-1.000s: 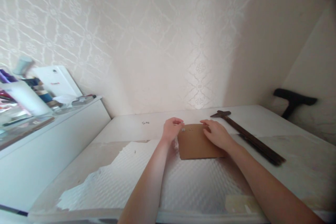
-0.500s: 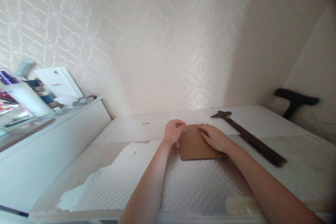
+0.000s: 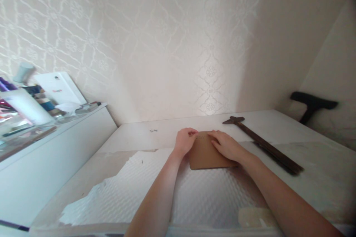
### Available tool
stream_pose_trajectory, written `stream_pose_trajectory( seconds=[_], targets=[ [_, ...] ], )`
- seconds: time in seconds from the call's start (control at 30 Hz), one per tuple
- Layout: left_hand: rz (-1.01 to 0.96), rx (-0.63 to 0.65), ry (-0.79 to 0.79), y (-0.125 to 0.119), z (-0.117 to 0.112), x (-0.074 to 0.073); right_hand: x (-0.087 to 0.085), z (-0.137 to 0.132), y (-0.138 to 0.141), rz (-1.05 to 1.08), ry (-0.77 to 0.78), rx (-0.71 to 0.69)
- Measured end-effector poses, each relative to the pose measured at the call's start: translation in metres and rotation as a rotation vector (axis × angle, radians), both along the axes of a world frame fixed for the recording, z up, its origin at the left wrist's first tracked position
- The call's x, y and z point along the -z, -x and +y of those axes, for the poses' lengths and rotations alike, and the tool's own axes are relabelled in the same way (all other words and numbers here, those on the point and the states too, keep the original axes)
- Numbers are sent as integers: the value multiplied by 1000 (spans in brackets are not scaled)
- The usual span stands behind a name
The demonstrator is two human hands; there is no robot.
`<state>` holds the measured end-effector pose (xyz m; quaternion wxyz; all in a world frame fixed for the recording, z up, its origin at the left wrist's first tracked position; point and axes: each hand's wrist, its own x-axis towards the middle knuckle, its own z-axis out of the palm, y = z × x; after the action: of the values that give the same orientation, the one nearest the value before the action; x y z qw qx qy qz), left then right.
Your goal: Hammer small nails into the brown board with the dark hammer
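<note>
A brown piece of cardboard with a row of small dark dots near its far edge lies on white bubble wrap. At its far left corner, my left hand is closed on the edge, with thumb and curled fingers together; the fingertips are partly hidden. My right hand holds the right side, thumb on top and fingers reaching over the far edge. To the right lies a hammer with a dark wooden handle, its head toward the wall.
Several tiny nail-like pieces lie on the white tabletop. On the left, a white cabinet carries a white box, containers and other items. A black T-shaped handle stands beyond the right edge, by the wall.
My left hand has moved slightly right, covering the pale spot that showed by its fingertips at the cardboard corner. My right hand stays nearly in place. The view has shifted a little.
</note>
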<state>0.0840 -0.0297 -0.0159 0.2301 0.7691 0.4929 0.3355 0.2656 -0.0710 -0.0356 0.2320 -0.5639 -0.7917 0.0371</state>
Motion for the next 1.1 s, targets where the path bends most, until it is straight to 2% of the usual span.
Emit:
stream_pose_trajectory(
  seconds=[0.4,0.6,0.67,1.1],
  targets=[
    [8,10,-2,2,4,8,-4,-2,-1,-39,19,26],
    [9,11,48,2,5,8,3,-2,-2,-50,39,193],
    [15,17,53,2,6,8,4,-1,-2,-64,46,211],
    [-1,37,45,4,7,11,2,0,-3,-102,63,188]
  ],
)
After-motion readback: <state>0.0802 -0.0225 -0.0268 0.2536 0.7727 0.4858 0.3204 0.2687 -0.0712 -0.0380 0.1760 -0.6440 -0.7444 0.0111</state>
